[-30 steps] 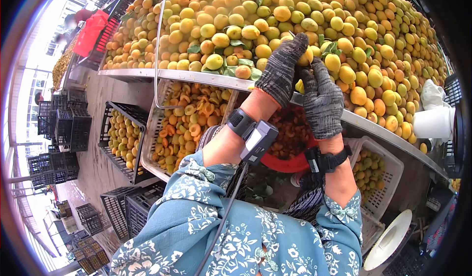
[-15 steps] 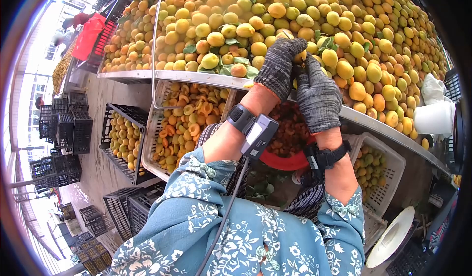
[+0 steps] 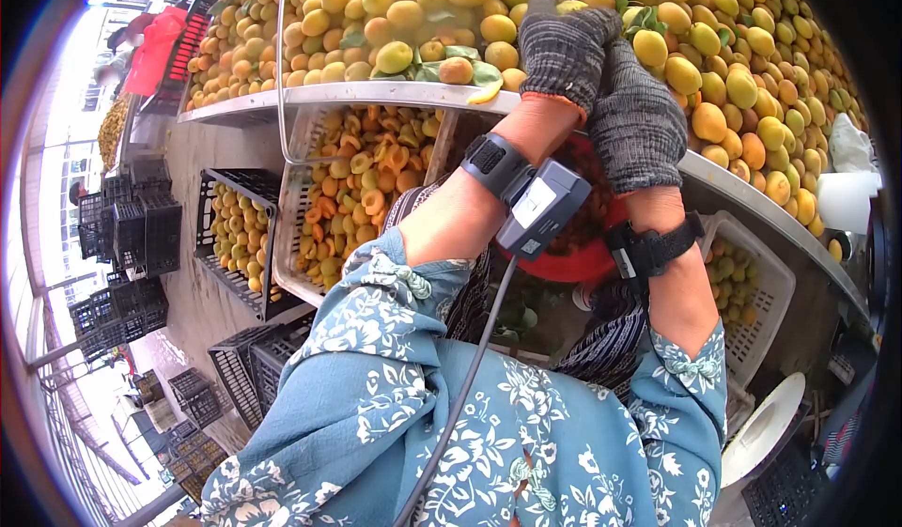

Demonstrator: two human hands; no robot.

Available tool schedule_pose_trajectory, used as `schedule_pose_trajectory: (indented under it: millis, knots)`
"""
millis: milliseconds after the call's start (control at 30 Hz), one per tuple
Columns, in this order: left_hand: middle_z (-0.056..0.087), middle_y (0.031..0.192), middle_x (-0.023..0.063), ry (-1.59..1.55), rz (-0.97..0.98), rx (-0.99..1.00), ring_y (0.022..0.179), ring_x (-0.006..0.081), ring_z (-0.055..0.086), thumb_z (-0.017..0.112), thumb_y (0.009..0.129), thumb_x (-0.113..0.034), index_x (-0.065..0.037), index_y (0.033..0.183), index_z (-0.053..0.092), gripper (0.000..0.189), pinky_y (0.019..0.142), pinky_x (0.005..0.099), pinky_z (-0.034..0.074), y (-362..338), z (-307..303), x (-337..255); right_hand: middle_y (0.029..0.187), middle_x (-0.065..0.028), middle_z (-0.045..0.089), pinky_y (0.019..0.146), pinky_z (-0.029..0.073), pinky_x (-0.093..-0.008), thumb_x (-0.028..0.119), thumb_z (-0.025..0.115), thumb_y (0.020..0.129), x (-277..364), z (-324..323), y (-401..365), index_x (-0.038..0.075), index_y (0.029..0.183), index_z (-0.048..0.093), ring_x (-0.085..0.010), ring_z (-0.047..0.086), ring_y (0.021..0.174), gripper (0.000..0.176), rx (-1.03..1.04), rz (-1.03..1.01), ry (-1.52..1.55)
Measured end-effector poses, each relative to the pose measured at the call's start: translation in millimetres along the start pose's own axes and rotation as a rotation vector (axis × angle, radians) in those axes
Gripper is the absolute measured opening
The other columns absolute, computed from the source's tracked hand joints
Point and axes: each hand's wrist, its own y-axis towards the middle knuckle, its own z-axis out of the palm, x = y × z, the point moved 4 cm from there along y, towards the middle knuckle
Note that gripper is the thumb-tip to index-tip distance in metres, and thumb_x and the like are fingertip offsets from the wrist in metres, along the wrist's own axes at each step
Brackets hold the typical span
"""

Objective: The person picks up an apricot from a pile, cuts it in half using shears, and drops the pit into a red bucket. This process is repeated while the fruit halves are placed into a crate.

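Observation:
My left hand (image 3: 564,53), in a grey knit glove with an orange cuff, is curled at the near side of a large heap of yellow-orange fruit (image 3: 686,74). A yellowish fruit (image 3: 570,6) shows at its fingertips, with a thin metallic edge beside it. Pressed against it is my right hand (image 3: 636,123), also gloved, with its fingers bent and mostly hidden; what it holds, if anything, is out of sight. Both hands are above the metal rim (image 3: 376,93) of the table. A red tub (image 3: 564,266) with dark reddish contents is partly visible below the wrists.
A white crate (image 3: 305,236) of split fruit stands below the rim, beside a black crate (image 3: 268,245) of whole fruit. Another pale crate (image 3: 772,292) is at the right, near a white hat-like object (image 3: 766,433). Stacked black crates (image 3: 146,236) and a red crate (image 3: 183,57) are at left.
The view has shifted, so the rim and crates appear higher. Both hands remain together and appear farther up and right, with the left hand turned more over the fruit.

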Motion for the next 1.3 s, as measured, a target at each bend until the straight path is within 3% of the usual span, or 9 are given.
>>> schedule_pose_trajectory:
  millis: [33,100,300,400,467,733,800,1233,1300]
  knots:
    - [0.066,0.08,0.0103,0.001,0.006,-0.009,0.071,0.0257,0.062,0.06,0.079,-0.015,-0.005,0.085,0.064,0.012,0.07,0.035,0.05,-6.8,5.4,-1.8,0.081,-0.0193,0.064,0.068,0.049,-0.0469,0.022,0.056,0.081,-1.0,-0.7,2.0,0.008,0.1,0.058,-0.0365,0.063,0.078,0.023,0.008,0.006,-0.002]
    - [0.062,0.073,0.0085,-1.158,-0.413,-0.346,0.062,0.0189,0.058,0.068,0.076,-0.014,-0.002,0.087,0.056,0.019,0.059,0.0303,0.049,-12.1,7.7,5.9,0.081,-0.0193,0.064,0.068,0.049,-0.0474,0.023,0.057,0.082,-3.8,-8.1,12.2,0.008,0.1,0.058,-0.0368,0.063,0.078,0.024,-0.026,-0.008,-0.017]
    - [0.062,0.086,0.0044,-1.964,-1.203,0.051,0.076,0.0165,0.059,0.067,0.084,-0.03,-0.008,0.097,0.059,0.027,0.071,0.0313,0.05,-9.8,-6.9,0.7,0.081,-0.0143,0.065,0.064,0.049,-0.0458,0.027,0.053,0.088,-7.1,-15.7,10.5,0.011,0.111,0.057,-0.0335,0.063,0.074,0.029,0.028,0.048,-0.026]
    - [0.061,0.084,0.0048,-1.696,-0.813,-0.063,0.074,0.0177,0.058,0.065,0.085,-0.029,-0.008,0.095,0.059,0.024,0.072,0.0323,0.051,-7.5,-6.7,7.7,0.079,-0.0134,0.064,0.062,0.048,-0.046,0.027,0.054,0.086,-7.0,-13.0,11.3,0.01,0.109,0.056,-0.0329,0.063,0.071,0.029,0.037,0.038,-0.058]
    - [0.06,0.082,0.0044,-1.971,-1.201,0.034,0.074,0.0168,0.058,0.064,0.085,-0.023,-0.008,0.094,0.059,0.018,0.07,0.0314,0.051,-12.7,6.5,8.0,0.079,-0.0143,0.064,0.062,0.048,-0.0467,0.026,0.055,0.085,-5.2,-5.4,13.4,0.01,0.107,0.055,-0.0338,0.063,0.072,0.027,0.056,0.037,-0.059]
    - [0.056,0.086,0.0055,-1.646,-1.143,-0.105,0.077,0.0129,0.052,0.067,0.082,-0.021,-0.003,0.093,0.056,0.024,0.067,0.0291,0.046,-14.7,-4.5,19.5,0.08,-0.0167,0.064,0.063,0.047,-0.048,0.022,0.053,0.084,11.9,-6.1,12.5,0.009,0.101,0.055,-0.0366,0.063,0.075,0.022,0.075,0.053,-0.006]
    - [0.056,0.086,0.0063,-0.95,-0.706,0.012,0.078,0.0132,0.052,0.068,0.081,-0.019,-0.002,0.094,0.055,0.024,0.067,0.0297,0.046,-9.5,-8.4,26.3,0.08,-0.017,0.064,0.064,0.047,-0.0485,0.022,0.053,0.084,13.8,-5.2,12.9,0.009,0.1,0.055,-0.0368,0.062,0.075,0.021,0.113,0.052,0.016]
    - [0.062,0.098,0.0044,-1.856,-1.17,0.201,0.085,0.0139,0.06,0.059,0.091,-0.028,-0.006,0.107,0.059,0.028,0.073,0.0275,0.051,-4.3,-20.0,3.7,0.078,-0.0182,0.065,0.063,0.05,-0.0428,0.027,0.057,0.09,-2.1,-36.1,18.6,0.005,0.108,0.062,-0.0352,0.064,0.074,0.029,-0.012,0.041,0.048]
    - [0.063,0.106,0.0089,-1.229,-0.599,0.088,0.097,0.0185,0.059,0.055,0.093,-0.022,-0.002,0.114,0.058,0.03,0.087,0.0307,0.048,4.0,-16.9,18.7,0.074,-0.0161,0.063,0.061,0.047,-0.0459,0.032,0.055,0.09,-6.6,-32.5,18.0,0.01,0.095,0.058,-0.0364,0.062,0.07,0.022,-0.006,0.138,0.135]
